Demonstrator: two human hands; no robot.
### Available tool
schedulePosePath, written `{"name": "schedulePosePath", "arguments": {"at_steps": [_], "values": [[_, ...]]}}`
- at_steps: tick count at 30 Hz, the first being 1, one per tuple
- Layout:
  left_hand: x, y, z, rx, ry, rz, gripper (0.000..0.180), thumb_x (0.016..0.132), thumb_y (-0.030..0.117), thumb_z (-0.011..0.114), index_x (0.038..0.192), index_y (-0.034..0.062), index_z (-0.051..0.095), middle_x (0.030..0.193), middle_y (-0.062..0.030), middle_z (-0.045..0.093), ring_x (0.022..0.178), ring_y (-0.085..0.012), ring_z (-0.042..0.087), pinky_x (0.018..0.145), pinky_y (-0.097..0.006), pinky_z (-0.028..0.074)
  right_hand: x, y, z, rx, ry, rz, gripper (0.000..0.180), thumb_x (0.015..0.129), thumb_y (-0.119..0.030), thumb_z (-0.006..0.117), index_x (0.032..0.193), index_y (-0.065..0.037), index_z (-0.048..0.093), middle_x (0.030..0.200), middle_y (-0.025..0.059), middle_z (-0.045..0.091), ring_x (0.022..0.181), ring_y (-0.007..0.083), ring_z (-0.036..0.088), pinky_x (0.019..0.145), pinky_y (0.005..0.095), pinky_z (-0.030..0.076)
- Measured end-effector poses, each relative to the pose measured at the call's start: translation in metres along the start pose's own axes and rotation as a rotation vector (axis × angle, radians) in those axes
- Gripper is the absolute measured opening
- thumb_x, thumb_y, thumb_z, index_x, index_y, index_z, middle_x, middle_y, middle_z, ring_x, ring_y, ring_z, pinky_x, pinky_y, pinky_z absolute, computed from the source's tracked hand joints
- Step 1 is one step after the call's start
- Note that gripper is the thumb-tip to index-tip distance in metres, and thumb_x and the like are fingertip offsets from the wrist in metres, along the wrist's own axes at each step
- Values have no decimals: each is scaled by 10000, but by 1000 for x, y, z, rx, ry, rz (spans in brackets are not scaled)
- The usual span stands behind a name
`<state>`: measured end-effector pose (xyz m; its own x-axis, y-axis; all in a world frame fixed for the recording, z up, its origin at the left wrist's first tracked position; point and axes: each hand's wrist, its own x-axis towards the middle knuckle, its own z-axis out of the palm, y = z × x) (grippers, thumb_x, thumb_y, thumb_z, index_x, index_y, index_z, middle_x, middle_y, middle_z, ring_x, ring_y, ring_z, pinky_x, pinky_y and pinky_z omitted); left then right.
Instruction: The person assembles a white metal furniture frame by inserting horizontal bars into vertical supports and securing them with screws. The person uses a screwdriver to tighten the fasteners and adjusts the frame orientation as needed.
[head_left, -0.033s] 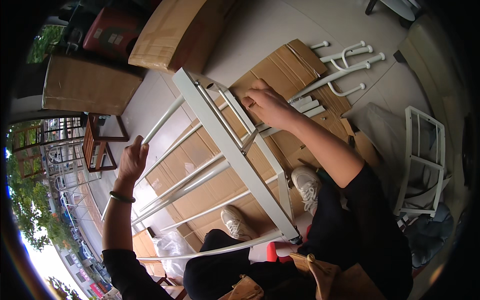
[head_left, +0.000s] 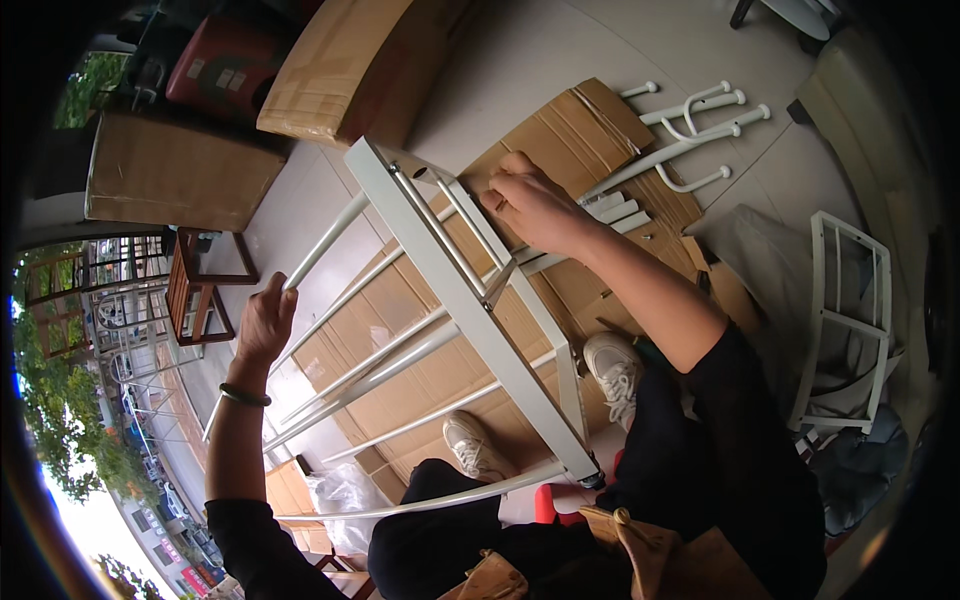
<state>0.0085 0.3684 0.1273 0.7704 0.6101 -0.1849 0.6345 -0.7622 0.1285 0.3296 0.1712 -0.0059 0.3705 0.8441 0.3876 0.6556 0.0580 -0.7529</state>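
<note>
A white metal rack frame (head_left: 475, 325), built of flat bars and long round tubes, leans tilted across my knees. My left hand (head_left: 264, 322) is wrapped round its far-left tube (head_left: 335, 235). Beyond the frame's upper right side, my right hand (head_left: 537, 208) is closed in a pinch beside a crossbar with an open tube end. What its fingers hold, if anything, is hidden. A black foot (head_left: 594, 479) caps the flat bar's near end. Under the frame lies flattened cardboard (head_left: 390, 300).
White hooked poles (head_left: 690, 135) and short tubes (head_left: 620, 215) lie on cardboard at the far right. Another white frame (head_left: 850, 325) stands at the right. Cardboard boxes (head_left: 180, 170) and a brown wooden stool (head_left: 205, 285) are at the left. A clear plastic bag (head_left: 345, 495) lies near my knee.
My right hand has shifted very slightly up and to the left. The left hand and the rack frame look unmoved.
</note>
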Motion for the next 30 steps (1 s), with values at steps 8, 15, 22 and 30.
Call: {"name": "schedulePosePath", "arguments": {"at_steps": [8,15,22,30], "values": [[3,0,-9,23,-22,16,552,949,562,345,825,32,439,542,-198,439,567,-448,505,502,-439,392,27,10,-6,379,-295,545,229,909,-183,551,978,32,515,738,111,579,612,157,545,548,307,451],[3,-2,-11,12,-39,20,558,946,570,347,829,32,438,533,-193,427,550,-440,497,491,-432,382,-2,20,19,766,-515,937,224,907,-102,478,1088,30,490,821,110,589,624,146,558,458,251,446],[4,-2,-11,3,-48,7,566,947,571,341,845,25,444,529,-194,404,532,-433,479,479,-426,368,30,-10,0,901,-121,456,112,945,-93,488,910,-11,556,847,43,636,733,87,593,548,221,458],[4,-2,-12,22,-44,24,548,954,552,349,838,24,440,530,-194,398,529,-438,470,472,-422,364,56,-37,-2,693,-63,96,48,900,-58,585,893,-15,567,814,23,612,808,95,581,743,249,485]]}}
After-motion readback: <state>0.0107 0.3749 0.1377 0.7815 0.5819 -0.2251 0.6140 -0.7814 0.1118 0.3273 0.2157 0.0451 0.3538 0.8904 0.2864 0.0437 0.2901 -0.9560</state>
